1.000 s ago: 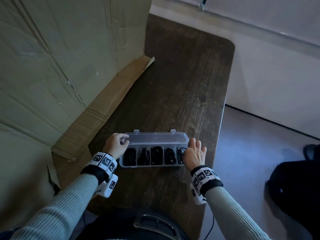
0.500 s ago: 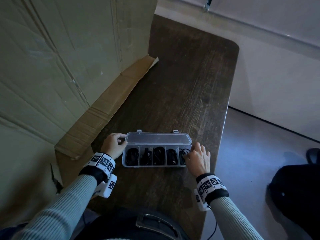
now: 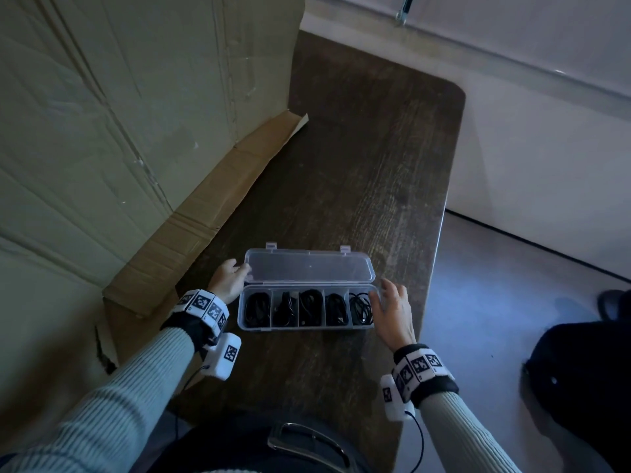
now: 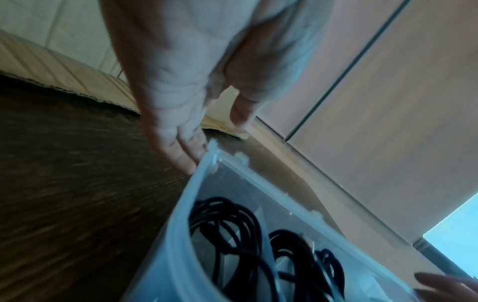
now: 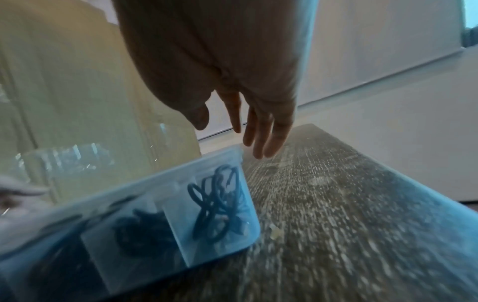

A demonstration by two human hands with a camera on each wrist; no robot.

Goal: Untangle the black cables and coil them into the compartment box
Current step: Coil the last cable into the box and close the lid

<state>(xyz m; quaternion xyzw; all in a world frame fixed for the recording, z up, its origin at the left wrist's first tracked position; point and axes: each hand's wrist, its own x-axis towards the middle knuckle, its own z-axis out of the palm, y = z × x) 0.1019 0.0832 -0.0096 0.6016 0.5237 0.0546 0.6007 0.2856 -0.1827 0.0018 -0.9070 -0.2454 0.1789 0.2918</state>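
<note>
The clear plastic box (image 3: pixel 309 310) is sitting on the dark wooden surface (image 3: pixel 368 172), close to the near edge, with its lid (image 3: pixel 309 268) standing open behind it. Five compartments are running in a row from left to right, and a coil of black cable (image 3: pixel 257 308) is lying in each one. The coil in the rightmost compartment (image 3: pixel 361 308) is looking looser and thinner than the others.

The person's left hand (image 3: pixel 228 280) is resting at the left end of the box, its fingers (image 4: pixel 181 151) reaching out fairly straight beside the left corner of the lid; from the wrist view the fingertips are lying right against that corner, though the picture is blurred and I cannot say whether they are pressing it. Nothing is being gripped there.

The right hand (image 3: pixel 392 310) is hovering at the right end of the box, palm down, with its fingers (image 5: pixel 261 130) spread and relaxed, holding nothing. It is sitting just beside the rightmost compartment, and whether it is touching the wall I cannot tell.

Both wrists are wearing bands with black-and-white square markers, over pale ribbed sleeves. A large sheet of cardboard (image 3: pixel 119 114) is leaning up along the left side of the surface, its bottom flap lying on the wood well behind the box.
</note>
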